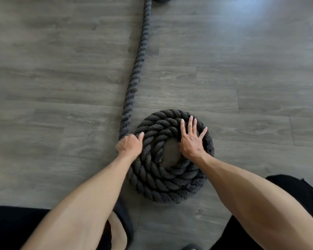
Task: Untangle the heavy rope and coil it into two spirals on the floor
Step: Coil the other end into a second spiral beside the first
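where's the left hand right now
In the head view, the left hand is low and left of centre, gripping the rope where it meets the coil's left edge.

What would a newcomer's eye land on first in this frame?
The dark rope spiral on the grey plank floor, low centre. The right hand presses flat on it, while the left hand grips the straight rope tail running to the top edge.

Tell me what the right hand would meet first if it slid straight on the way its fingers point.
The right hand already lies on the spiral; its fingertips reach the outer turn, and beyond that only bare floor shows.
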